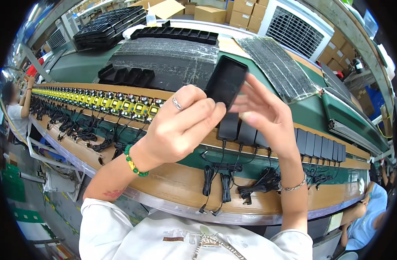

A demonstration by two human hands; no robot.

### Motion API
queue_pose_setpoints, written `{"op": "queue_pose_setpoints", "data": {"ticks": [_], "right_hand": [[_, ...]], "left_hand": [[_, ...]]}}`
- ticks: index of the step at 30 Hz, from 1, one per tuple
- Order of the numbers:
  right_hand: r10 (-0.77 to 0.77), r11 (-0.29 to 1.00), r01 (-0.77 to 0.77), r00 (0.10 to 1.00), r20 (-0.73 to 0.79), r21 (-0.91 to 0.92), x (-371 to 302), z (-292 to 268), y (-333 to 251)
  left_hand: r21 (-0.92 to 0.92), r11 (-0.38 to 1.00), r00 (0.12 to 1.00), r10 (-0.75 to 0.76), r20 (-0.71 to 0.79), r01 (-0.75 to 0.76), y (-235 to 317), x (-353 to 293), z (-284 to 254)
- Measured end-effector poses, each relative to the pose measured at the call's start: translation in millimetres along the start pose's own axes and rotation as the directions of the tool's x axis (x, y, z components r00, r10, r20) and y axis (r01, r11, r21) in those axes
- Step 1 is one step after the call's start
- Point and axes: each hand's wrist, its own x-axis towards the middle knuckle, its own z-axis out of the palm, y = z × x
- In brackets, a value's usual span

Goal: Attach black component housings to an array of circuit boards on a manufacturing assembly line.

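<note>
A black, hollow, box-like plastic case (225, 80) is raised over the work line, its dark inside facing up. My left hand (176, 123) is closed, pinching the case's lower end between thumb and fingers. Just to the right of the case is my right hand (267, 110), fingers apart and slightly bent; whether a fingertip touches the case's edge I cannot tell. Below and to the right stands a row of black power adapters (309, 142) with coiled black cables (267, 182). To the left runs a long row of circuit boards (120, 107) with yellow transformers and dangling cables.
Black plastic cases (127, 77) lie on a scuffed dark board (163, 56) beyond the line, with a long black strip of compartments (174, 34) behind. Stacked black trays (109, 26) and an air cooler (293, 28) stand farther back. Other people sit at far left and lower right.
</note>
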Motion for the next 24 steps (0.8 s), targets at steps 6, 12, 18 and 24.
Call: {"op": "queue_pose_setpoints", "data": {"ticks": [6,12,18,24], "right_hand": [[0.311,0.782,-0.404,0.913,0.265,0.475,9,-2,-13],[0.104,0.862,-0.126,0.992,-0.073,-0.491,24,14,-9],[-0.204,0.447,0.246,0.964,0.170,-0.860,45,30,75],[0.027,0.410,0.138,0.986,0.163,-0.901,39,20,70]], "left_hand": [[0.025,0.986,0.984,0.162,0.080,-0.164,3,-12,-4],[0.130,0.826,0.824,-0.560,0.084,0.548,43,-58,-30],[0.437,0.659,0.649,-0.734,0.197,0.612,73,-94,-15],[0.032,0.262,0.223,-0.874,0.432,0.965,76,-82,-9]]}}
